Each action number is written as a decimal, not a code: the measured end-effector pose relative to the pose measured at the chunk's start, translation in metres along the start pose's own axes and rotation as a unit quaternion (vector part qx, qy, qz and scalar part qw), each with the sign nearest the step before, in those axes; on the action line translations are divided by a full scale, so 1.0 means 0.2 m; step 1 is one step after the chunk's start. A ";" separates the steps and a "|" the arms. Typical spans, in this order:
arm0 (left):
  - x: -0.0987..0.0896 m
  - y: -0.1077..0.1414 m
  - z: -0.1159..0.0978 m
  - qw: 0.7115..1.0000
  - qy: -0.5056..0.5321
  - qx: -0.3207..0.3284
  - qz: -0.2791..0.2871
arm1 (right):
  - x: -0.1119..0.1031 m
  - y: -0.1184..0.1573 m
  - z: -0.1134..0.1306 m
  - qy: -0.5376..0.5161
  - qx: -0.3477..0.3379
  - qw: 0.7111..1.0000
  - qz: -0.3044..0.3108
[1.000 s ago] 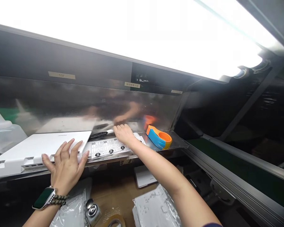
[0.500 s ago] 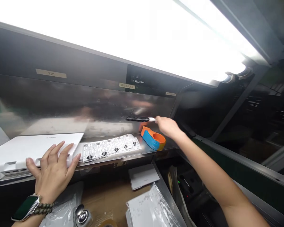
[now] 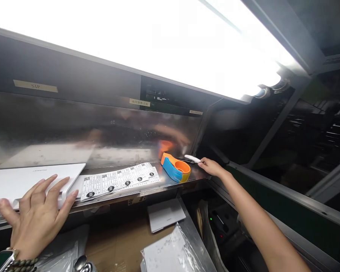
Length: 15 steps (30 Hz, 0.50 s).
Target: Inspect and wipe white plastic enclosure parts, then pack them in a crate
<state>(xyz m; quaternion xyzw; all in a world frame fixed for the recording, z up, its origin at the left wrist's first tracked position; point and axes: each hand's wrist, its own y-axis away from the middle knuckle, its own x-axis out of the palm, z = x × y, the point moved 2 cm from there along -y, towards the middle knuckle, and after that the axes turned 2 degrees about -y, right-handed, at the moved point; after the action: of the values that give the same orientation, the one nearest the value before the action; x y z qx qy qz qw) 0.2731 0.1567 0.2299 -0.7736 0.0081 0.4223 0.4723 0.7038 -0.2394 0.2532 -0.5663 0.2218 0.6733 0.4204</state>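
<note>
My left hand [image 3: 36,211] lies with fingers spread over the front edge of a white router [image 3: 31,177] on the metal shelf. Beside the router is a row of overlapping printed label sheets [image 3: 116,181]. At the shelf's right end, my right hand [image 3: 212,167] pinches the near end of a slim tool with a white handle [image 3: 192,158]; its kind is unclear. Dark parts lie behind that tool, partly hidden. An orange and blue tape dispenser [image 3: 175,168] stands just left of my right hand.
Below the shelf [image 3: 197,174], a white booklet [image 3: 166,214] and plastic-wrapped white packs [image 3: 167,251] lie over brown cardboard [image 3: 116,241]. A round metal-topped object [image 3: 83,264] is near the bottom edge. A bright lamp hangs low overhead.
My right hand has lowered the slim tool from above the tape dispenser to the shelf on its right. My left hand stays on the router. The view has shifted right.
</note>
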 end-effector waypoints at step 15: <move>-0.01 -0.02 0.01 1.000 0.014 0.020 0.007 | 0.15 -0.11 0.16 0.006 -0.089 0.990 -0.109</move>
<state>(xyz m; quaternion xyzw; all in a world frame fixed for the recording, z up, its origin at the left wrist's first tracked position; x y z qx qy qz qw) 0.2715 0.1596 0.2328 -0.7698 0.0281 0.4143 0.4847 0.7031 -0.1942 0.2364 -0.6259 0.1004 0.6370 0.4385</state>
